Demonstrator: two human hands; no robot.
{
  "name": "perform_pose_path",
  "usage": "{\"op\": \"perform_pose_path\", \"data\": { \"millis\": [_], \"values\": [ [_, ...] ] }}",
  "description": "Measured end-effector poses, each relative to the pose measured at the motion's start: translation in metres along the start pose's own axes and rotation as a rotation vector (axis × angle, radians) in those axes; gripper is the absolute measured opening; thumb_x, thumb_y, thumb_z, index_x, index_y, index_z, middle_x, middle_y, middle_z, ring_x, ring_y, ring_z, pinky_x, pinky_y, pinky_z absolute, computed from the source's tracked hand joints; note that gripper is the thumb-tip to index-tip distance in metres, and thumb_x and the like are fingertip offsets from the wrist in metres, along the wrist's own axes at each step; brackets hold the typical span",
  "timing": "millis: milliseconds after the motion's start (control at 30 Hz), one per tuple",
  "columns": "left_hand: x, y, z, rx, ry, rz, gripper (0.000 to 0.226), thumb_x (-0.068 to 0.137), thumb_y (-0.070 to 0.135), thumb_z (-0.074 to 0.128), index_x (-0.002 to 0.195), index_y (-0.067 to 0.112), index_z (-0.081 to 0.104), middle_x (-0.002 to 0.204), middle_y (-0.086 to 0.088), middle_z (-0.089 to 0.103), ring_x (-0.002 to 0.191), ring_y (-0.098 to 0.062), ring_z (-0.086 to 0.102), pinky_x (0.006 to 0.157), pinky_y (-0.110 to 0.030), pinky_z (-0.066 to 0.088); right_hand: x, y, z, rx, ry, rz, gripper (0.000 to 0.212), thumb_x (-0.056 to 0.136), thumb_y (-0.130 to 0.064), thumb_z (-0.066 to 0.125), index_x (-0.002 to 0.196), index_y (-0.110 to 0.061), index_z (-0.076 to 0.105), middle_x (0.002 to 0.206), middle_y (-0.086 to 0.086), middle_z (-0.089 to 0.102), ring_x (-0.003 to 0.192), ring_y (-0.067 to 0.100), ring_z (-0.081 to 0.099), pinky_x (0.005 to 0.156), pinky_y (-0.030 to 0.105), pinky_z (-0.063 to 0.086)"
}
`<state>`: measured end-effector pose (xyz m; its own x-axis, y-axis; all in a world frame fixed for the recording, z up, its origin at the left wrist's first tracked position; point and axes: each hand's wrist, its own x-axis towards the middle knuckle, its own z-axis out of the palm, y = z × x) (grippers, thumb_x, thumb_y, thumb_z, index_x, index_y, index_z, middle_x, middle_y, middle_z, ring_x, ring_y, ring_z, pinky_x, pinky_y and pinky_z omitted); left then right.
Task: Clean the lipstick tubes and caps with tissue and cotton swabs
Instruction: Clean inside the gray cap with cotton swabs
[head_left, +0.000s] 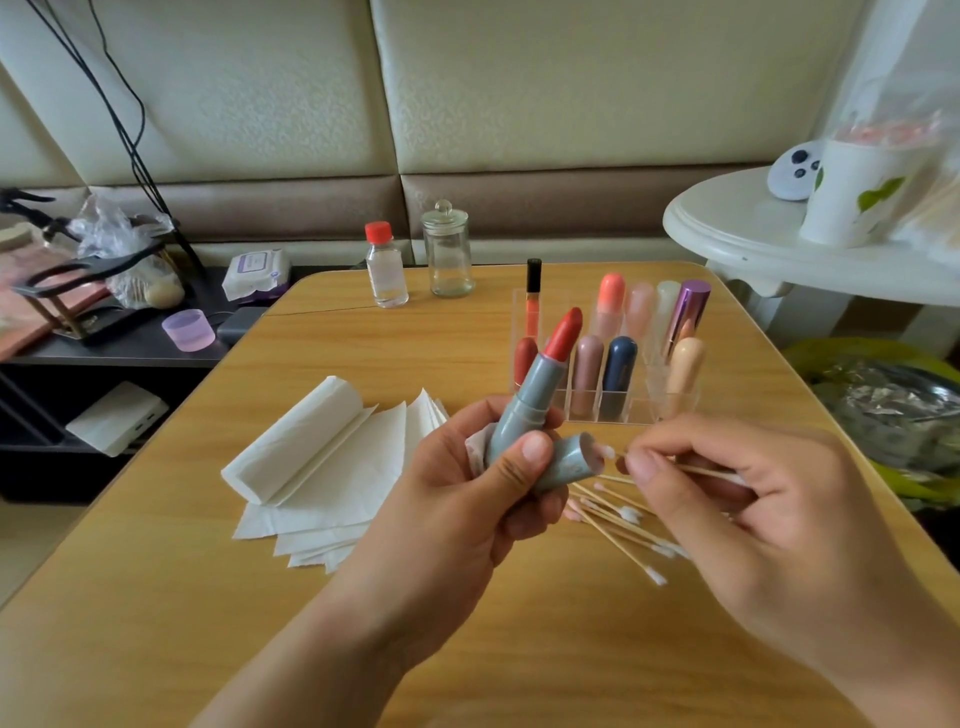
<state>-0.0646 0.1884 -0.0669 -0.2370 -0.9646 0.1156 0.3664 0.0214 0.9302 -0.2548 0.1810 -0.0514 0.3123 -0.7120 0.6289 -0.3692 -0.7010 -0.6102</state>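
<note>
Capped lipsticks are stood in a clear organizer (613, 410) on the bench (156, 597). An open grey lipstick tube (524, 405), its cap (569, 462) and a tissue scrap are gripped by the left hand (462, 499). A cotton swab (691, 470) is pinched by the right hand (748, 514), its tip at the cap's mouth.

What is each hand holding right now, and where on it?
Left hand grips the open lipstick tube by its base, plus its cap and some tissue. Right hand pinches a cotton swab near its front tip.

lipstick tube (537, 402) and cap (565, 464) in left-hand fingers (524, 457) | tissues (317, 467) left of them | cotton swabs (618, 519) beneath right fingers (644, 467) | organizer (613, 410) behind
</note>
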Motion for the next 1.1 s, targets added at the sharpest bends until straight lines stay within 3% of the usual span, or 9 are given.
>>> {"op": "perform_pose_path", "data": {
  "millis": [100, 167, 267, 367, 500, 567, 667, 933, 1100],
  "values": [
    [0.0, -0.001, -0.003, 0.033, 0.025, 0.012, 0.019, 0.082, 0.034, 0.07, 0.099, 0.024, 0.068, 0.091, -0.023, 0.06, 0.072, -0.031, 0.035, 0.067, -0.051, 0.012, 0.0, 0.0, -0.001, -0.021, 0.008, -0.003, 0.02, 0.091, -0.026, 0.058, 0.08, -0.021, 0.073, 0.069, -0.027, 0.061, 0.065, -0.005, 0.064, 0.057, 0.002, 0.038],
    [-0.001, 0.0, -0.004, 0.051, 0.03, 0.019, 0.022, 0.081, 0.036, 0.069, 0.1, 0.024, 0.068, 0.091, -0.025, 0.058, 0.074, -0.032, 0.033, 0.069, -0.053, 0.009, 0.0, 0.0, -0.001, -0.033, 0.013, -0.009, 0.02, 0.091, -0.026, 0.058, 0.081, -0.019, 0.074, 0.073, -0.022, 0.066, 0.069, -0.003, 0.066, 0.058, 0.003, 0.041],
    [-0.001, 0.0, -0.005, 0.085, 0.022, 0.033, 0.021, 0.081, 0.036, 0.068, 0.099, 0.024, 0.067, 0.09, -0.024, 0.06, 0.072, -0.03, 0.038, 0.066, -0.05, 0.014, -0.001, 0.001, -0.002, -0.035, 0.015, 0.011, 0.02, 0.09, -0.027, 0.059, 0.081, -0.018, 0.075, 0.075, -0.018, 0.068, 0.071, 0.002, 0.067, 0.059, 0.005, 0.044],
    [0.0, -0.001, -0.004, 0.109, -0.006, 0.058, 0.012, 0.086, 0.028, 0.068, 0.097, 0.023, 0.067, 0.088, -0.014, 0.068, 0.068, -0.02, 0.047, 0.063, -0.034, 0.034, 0.0, 0.0, -0.002, -0.071, -0.006, 0.024, 0.021, 0.088, -0.03, 0.058, 0.078, -0.021, 0.075, 0.072, -0.02, 0.067, 0.069, 0.002, 0.067, 0.059, 0.006, 0.045],
    [-0.001, -0.001, -0.003, 0.132, 0.01, 0.075, 0.009, 0.087, 0.022, 0.066, 0.096, 0.022, 0.068, 0.082, -0.011, 0.066, 0.066, -0.018, 0.051, 0.06, -0.024, 0.044, -0.003, -0.002, -0.002, -0.065, -0.039, 0.066, 0.024, 0.085, -0.036, 0.057, 0.066, -0.029, 0.07, 0.057, -0.011, 0.062, 0.05, 0.009, 0.06, 0.044, 0.018, 0.042],
    [-0.001, -0.002, -0.003, 0.137, 0.038, 0.086, 0.01, 0.086, 0.021, 0.062, 0.094, 0.021, 0.069, 0.081, -0.015, 0.062, 0.066, -0.019, 0.051, 0.06, -0.024, 0.045, -0.006, -0.001, -0.001, -0.058, -0.064, 0.082, 0.027, 0.082, -0.038, 0.057, 0.061, -0.026, 0.068, 0.047, -0.004, 0.055, 0.039, 0.015, 0.048, 0.038, 0.031, 0.034],
    [0.0, -0.003, -0.003, 0.144, 0.055, 0.097, 0.011, 0.086, 0.02, 0.061, 0.093, 0.021, 0.07, 0.08, -0.014, 0.061, 0.066, -0.018, 0.052, 0.059, -0.023, 0.046, -0.008, -0.002, 0.001, -0.016, -0.085, 0.102, 0.024, 0.08, -0.037, 0.058, 0.06, -0.025, 0.066, 0.044, -0.001, 0.051, 0.034, 0.018, 0.041, 0.035, 0.031, 0.026],
    [0.0, -0.005, -0.002, 0.206, 0.06, 0.108, 0.013, 0.087, 0.023, 0.061, 0.097, 0.016, 0.067, 0.077, -0.01, 0.059, 0.066, -0.018, 0.049, 0.059, -0.024, 0.044, -0.009, -0.006, 0.008, 0.01, -0.067, 0.025, 0.024, 0.091, -0.03, 0.059, 0.071, -0.022, 0.071, 0.046, -0.004, 0.048, 0.037, 0.015, 0.041, 0.036, 0.024, 0.027],
    [0.001, -0.003, -0.002, 0.154, 0.093, 0.068, 0.009, 0.088, 0.026, 0.064, 0.095, 0.022, 0.069, 0.081, -0.018, 0.058, 0.067, -0.022, 0.046, 0.063, -0.034, 0.036, -0.01, -0.004, 0.006, -0.173, 0.025, 0.016, 0.024, 0.092, -0.033, 0.058, 0.074, -0.024, 0.072, 0.044, -0.004, 0.054, 0.036, 0.014, 0.049, 0.038, 0.033, 0.036]
  ]
}}
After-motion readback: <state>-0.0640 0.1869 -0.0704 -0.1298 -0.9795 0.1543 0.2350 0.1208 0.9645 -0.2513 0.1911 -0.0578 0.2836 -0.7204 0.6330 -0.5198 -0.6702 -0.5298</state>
